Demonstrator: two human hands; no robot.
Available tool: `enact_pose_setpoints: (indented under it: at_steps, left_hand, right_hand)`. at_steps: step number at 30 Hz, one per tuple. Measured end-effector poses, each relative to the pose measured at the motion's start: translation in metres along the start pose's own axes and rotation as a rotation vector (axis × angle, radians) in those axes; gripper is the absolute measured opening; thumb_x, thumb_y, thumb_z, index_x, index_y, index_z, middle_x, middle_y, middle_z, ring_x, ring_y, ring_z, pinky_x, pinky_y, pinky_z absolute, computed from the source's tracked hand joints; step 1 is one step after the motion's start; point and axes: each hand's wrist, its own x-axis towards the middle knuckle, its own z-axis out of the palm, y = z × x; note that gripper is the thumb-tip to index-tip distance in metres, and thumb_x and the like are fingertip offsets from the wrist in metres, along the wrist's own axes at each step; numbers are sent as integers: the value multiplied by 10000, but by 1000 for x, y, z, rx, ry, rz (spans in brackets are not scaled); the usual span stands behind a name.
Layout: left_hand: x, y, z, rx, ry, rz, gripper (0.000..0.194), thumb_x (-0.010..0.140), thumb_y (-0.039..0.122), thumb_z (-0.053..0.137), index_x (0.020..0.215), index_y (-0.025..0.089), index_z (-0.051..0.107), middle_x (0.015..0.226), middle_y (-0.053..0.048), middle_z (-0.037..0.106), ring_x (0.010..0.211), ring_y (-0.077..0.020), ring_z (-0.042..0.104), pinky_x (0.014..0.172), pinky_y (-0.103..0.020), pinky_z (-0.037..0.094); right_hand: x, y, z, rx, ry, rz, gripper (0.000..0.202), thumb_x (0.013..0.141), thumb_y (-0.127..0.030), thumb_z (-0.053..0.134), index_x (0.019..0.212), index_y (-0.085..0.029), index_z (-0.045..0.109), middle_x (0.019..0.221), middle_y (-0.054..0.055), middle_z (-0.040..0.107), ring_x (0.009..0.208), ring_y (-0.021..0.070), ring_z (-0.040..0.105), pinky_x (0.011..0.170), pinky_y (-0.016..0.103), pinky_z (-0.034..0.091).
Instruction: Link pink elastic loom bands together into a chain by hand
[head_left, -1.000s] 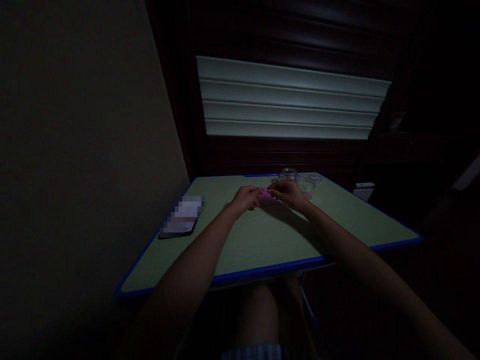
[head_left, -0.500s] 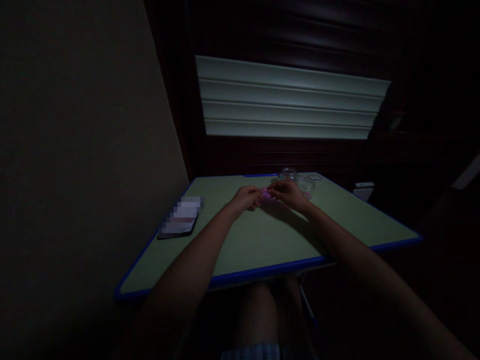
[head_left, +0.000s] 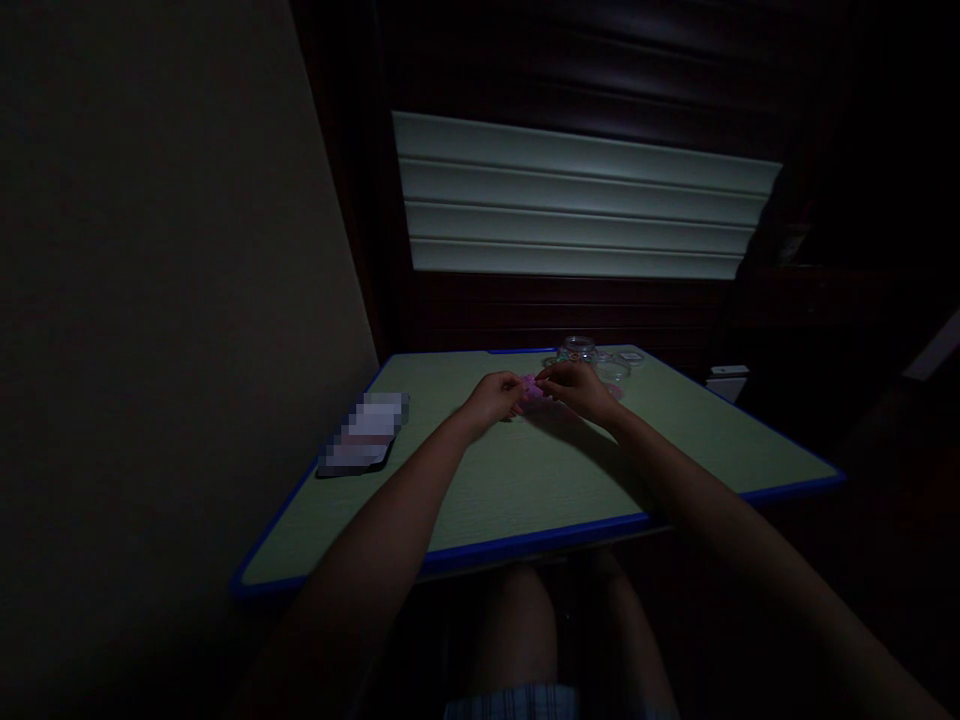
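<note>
A small pink-purple item [head_left: 533, 388] is between my two hands, just above the far half of the table; in the dim light I cannot make out its kind. My left hand [head_left: 493, 398] pinches its left side, with the fingers closed. From the right, my right hand [head_left: 576, 390] is closed on it too, thumb and fingertips together. Just behind my right hand stands a clear glass jar [head_left: 579, 348] with small coloured pieces inside. Beside it is a low clear container [head_left: 615, 373], partly hidden by that hand, with something pink near its base.
The pale green table [head_left: 480, 500] has a blue rim. On its left lies a dark flat object with a blurred pale face [head_left: 366, 433]. A round clear lid [head_left: 631, 357] is at the back right. A wall rises on the left, and a slatted panel stands behind.
Both hands stay almost in place on the pink-purple item, with only slight finger movement. Below the table, the right knee has shifted to the right.
</note>
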Motion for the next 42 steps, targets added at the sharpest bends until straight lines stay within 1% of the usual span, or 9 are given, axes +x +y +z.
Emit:
enact_pose_setpoints:
  at_steps: [5, 10, 13, 17, 21, 25, 32, 36, 42]
  left_hand:
    - [1, -2, 1, 46, 29, 36, 142, 781, 268, 485, 728, 141, 519, 546, 22, 506, 465, -55, 472, 457, -168, 372]
    - [1, -1, 1, 77, 54, 48, 129, 776, 262, 486, 732, 144, 516, 562, 12, 514, 480, -65, 480, 455, -175, 376]
    - [0, 0, 2, 82, 53, 50, 132, 775, 263, 486, 727, 143, 511, 566, 7, 517, 487, -69, 485, 456, -178, 381]
    - [-1, 0, 2, 78, 29, 57, 140, 772, 270, 493, 723, 141, 515, 567, 12, 516, 490, -65, 486, 460, -173, 385]
    - [-1, -1, 3, 65, 7, 60, 142, 762, 275, 507, 735, 138, 531, 573, 15, 516, 482, -58, 477, 449, -166, 380]
    - [0, -3, 2, 42, 2, 59, 132, 747, 264, 533, 740, 133, 537, 567, 15, 518, 477, -54, 474, 447, -160, 379]
    - [1, -5, 1, 28, 0, 67, 136, 747, 272, 535, 744, 136, 541, 573, 17, 520, 468, -48, 469, 450, -161, 382]
    - [2, -6, 1, 43, 14, 66, 127, 752, 261, 526, 742, 135, 538, 574, 16, 519, 466, -50, 472, 446, -163, 381]
    - [2, -6, 2, 33, 13, 62, 110, 752, 243, 527, 738, 136, 544, 568, 22, 516, 459, -44, 463, 454, -163, 375]
  right_hand:
    - [0, -1, 0, 3, 4, 22, 332, 742, -423, 505, 790, -113, 612, 666, 42, 595, 575, 108, 535, 540, 223, 420]
    - [-1, -5, -3, -7, 36, 109, 422, 768, -496, 438, 734, -107, 598, 627, 48, 584, 522, 94, 510, 494, 211, 400]
    - [-2, -5, -3, 3, 11, 164, 488, 760, -550, 415, 707, -99, 595, 597, 52, 579, 492, 89, 500, 467, 205, 387]
    - [-3, -6, -2, 30, -27, 192, 523, 732, -599, 414, 628, -110, 568, 542, 32, 552, 464, 78, 482, 447, 192, 370]
    - [-4, -11, -1, 14, -45, 223, 504, 709, -597, 447, 569, -121, 540, 481, 3, 499, 420, 65, 437, 404, 184, 320]
    - [-5, -13, -1, 32, -42, 278, 475, 692, -587, 475, 568, -131, 519, 466, -12, 472, 400, 63, 400, 382, 191, 281]
    - [-6, -9, 0, 84, -103, 287, 482, 694, -603, 460, 592, -138, 531, 450, -25, 444, 386, 58, 371, 369, 188, 267]
    - [-7, -11, 0, 107, -100, 285, 490, 691, -602, 464, 597, -127, 537, 485, -11, 463, 415, 56, 392, 376, 177, 277]
    - [-8, -12, 0, 124, -118, 272, 501, 693, -604, 453, 621, -116, 538, 488, -19, 454, 407, 51, 383, 370, 173, 277]
